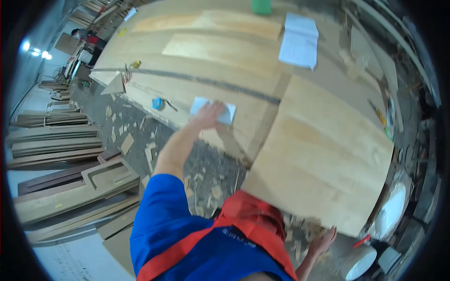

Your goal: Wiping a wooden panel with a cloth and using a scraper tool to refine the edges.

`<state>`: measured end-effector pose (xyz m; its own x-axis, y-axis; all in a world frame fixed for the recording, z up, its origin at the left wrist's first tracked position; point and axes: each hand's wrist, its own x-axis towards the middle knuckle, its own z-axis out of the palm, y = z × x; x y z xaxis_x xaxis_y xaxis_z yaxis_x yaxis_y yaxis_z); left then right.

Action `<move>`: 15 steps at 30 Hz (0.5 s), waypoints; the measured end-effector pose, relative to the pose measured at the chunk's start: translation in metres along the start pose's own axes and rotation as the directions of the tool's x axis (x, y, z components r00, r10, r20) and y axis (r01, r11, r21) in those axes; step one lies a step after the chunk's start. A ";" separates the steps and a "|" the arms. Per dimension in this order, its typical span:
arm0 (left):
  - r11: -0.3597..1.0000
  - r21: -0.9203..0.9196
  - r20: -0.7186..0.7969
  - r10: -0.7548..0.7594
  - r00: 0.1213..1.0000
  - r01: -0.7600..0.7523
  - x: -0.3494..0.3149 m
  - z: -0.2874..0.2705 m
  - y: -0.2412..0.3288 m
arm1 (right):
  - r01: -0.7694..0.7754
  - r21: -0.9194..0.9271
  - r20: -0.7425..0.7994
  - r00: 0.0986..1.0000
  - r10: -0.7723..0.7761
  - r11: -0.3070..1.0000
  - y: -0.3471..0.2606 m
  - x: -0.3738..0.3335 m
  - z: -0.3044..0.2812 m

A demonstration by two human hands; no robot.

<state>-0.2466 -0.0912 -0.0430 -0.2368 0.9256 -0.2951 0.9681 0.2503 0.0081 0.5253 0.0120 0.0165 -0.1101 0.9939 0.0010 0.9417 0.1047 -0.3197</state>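
Observation:
On the bench, my left hand (pixel 212 115) rests over a small white sheet of paper (pixel 228 115), fingers laid on it rather than wrapped around it. A round blue tape measure (pixel 158 103) lies left of the paper, with a thin dark tool (pixel 170 106) beside it. My right hand (pixel 322 242) is low at the right, by the near edge of a large pale plywood panel (pixel 323 150). Its fingers look apart and seem to hold nothing; whether they touch the panel edge I cannot tell.
A pad of white sheets (pixel 298 44) and a green object (pixel 261 5) lie farther back on the bench. Stacked boards (pixel 56 140) line the left, with wood scraps (pixel 126 143) on the floor between. At right are a yellow-handled tool (pixel 378 114) and a white bucket-like container (pixel 358 263).

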 end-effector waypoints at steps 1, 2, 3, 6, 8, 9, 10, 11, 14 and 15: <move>1.000 -0.002 -0.005 -0.011 1.000 0.011 -0.005 0.006 -0.005 | -0.025 0.004 0.033 0.999 0.025 1.000 -0.005 -0.004 0.002; 1.000 -0.014 -0.015 -0.002 1.000 0.002 0.000 0.009 0.000 | -0.008 0.015 0.004 1.000 0.008 1.000 0.002 -0.012 0.005; 0.999 -0.022 -0.025 -0.034 0.999 0.033 0.002 0.005 0.012 | 0.001 0.012 -0.022 1.000 0.000 1.000 -0.002 -0.017 0.000; 0.991 -0.042 -0.030 -0.125 0.992 0.124 0.000 -0.027 0.025 | 0.187 -0.050 -0.098 0.977 -0.191 0.981 -0.028 -0.019 -0.010; 0.970 -0.076 0.037 -0.229 0.973 0.231 -0.010 -0.049 0.036 | 0.219 -0.010 -0.135 0.966 -0.218 0.976 -0.038 -0.017 -0.007; 0.966 -0.076 0.024 -0.246 0.969 0.247 -0.013 -0.060 0.042 | 0.239 0.024 -0.155 0.960 -0.232 0.971 -0.041 -0.015 -0.006; 0.954 -0.140 -0.084 -0.279 0.957 0.266 -0.013 -0.073 0.047 | 0.263 0.062 -0.173 0.953 -0.249 0.963 -0.043 -0.010 -0.003; 0.940 -0.205 -0.188 -0.311 0.932 0.273 -0.012 -0.085 0.055 | 0.282 0.072 -0.177 0.948 -0.266 0.957 -0.045 -0.005 0.003; 0.813 -0.528 -0.266 -0.432 0.862 0.245 -0.028 -0.135 0.102 | 0.147 0.385 0.028 0.985 -0.171 0.911 -0.056 0.009 0.022; 0.639 -0.744 -0.217 -0.507 0.834 0.196 -0.043 -0.158 0.122 | 0.193 0.470 0.048 0.969 -0.243 0.861 -0.081 0.016 0.017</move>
<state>-0.1317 -0.0555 0.1213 -0.7064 0.7065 -0.0433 0.5119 0.5522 0.6581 0.4419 0.0184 0.0261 -0.3513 0.9357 0.0329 0.6404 0.2658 -0.7206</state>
